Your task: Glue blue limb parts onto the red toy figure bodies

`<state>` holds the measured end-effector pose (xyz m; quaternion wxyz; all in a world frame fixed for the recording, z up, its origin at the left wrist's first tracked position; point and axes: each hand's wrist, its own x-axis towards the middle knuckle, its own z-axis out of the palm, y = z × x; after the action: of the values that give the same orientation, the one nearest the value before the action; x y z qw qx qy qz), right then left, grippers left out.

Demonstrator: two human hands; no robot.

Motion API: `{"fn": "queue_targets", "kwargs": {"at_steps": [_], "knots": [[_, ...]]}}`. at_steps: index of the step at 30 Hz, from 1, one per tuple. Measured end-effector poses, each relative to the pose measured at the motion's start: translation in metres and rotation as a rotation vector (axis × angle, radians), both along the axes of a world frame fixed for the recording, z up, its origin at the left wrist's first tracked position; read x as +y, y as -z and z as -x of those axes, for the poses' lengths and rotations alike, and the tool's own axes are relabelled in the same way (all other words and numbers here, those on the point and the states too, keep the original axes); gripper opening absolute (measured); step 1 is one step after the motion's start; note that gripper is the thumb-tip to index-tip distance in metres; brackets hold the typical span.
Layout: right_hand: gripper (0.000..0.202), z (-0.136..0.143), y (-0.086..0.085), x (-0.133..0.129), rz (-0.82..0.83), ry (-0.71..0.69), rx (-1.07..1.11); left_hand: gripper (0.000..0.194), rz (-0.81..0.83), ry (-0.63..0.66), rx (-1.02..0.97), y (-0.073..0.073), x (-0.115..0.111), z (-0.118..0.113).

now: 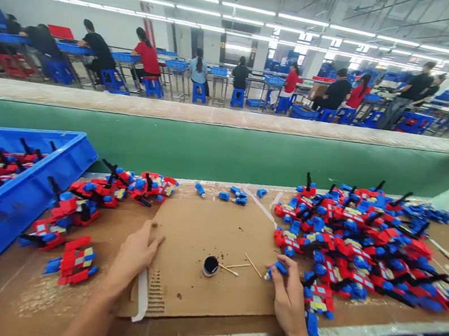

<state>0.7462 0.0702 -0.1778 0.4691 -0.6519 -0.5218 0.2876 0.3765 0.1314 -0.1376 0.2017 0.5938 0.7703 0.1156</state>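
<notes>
My right hand (286, 292) pinches a small blue toy part (279, 268) with a pale tip, over the right edge of a brown cardboard sheet (184, 224). At the sheet's left edge lies my left hand (136, 252), thumb and fingers apart, nothing visible in it. Between the hands, a small round pot (210, 266) of dark liquid stands on the cardboard. Beside it lie a cotton swab (228, 270) and a thin stick (253, 265). Small blue parts (239, 194) are scattered beyond the sheet. A red and blue toy robot (77, 263) lies left of my left hand.
A big heap of red and blue toy robots (360, 242) covers the right side. More lie in a blue bin (29, 204) at the left. A green belt (228, 148) runs behind the table. Several people sit at far benches, one in a red shirt (148, 58).
</notes>
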Motion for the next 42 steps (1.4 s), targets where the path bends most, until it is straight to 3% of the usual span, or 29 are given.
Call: {"fn": "queue_targets", "kwargs": {"at_steps": [5, 9, 22, 30, 36, 39, 42], "knots": [[0.041, 0.005, 0.000, -0.001, -0.013, -0.027, 0.014, 0.065, -0.086, 0.058, -0.047, 0.023, 0.007, 0.012], [0.038, 0.012, -0.001, -0.002, -0.015, -0.034, 0.027, 0.070, -0.108, 0.032, -0.013, 0.037, 0.002, 0.021], [0.033, 0.033, -0.003, -0.008, -0.012, -0.086, 0.019, 0.077, -0.009, -0.003, 0.125, 0.042, -0.009, 0.048], [0.033, 0.056, -0.003, -0.015, -0.023, -0.151, -0.030, 0.074, 0.031, -0.009, 0.199, 0.031, -0.014, 0.064], [0.038, 0.057, 0.002, -0.022, 0.006, -0.132, -0.026, 0.059, -0.047, 0.083, 0.485, 0.024, -0.028, 0.052], [0.045, 0.048, 0.014, -0.023, 0.043, -0.114, 0.000, 0.045, 0.008, 0.131, 0.543, 0.006, -0.040, 0.047], [0.050, 0.037, 0.030, -0.019, 0.055, -0.132, 0.011, 0.039, 0.071, 0.157, 0.454, -0.033, -0.046, 0.041]]}}
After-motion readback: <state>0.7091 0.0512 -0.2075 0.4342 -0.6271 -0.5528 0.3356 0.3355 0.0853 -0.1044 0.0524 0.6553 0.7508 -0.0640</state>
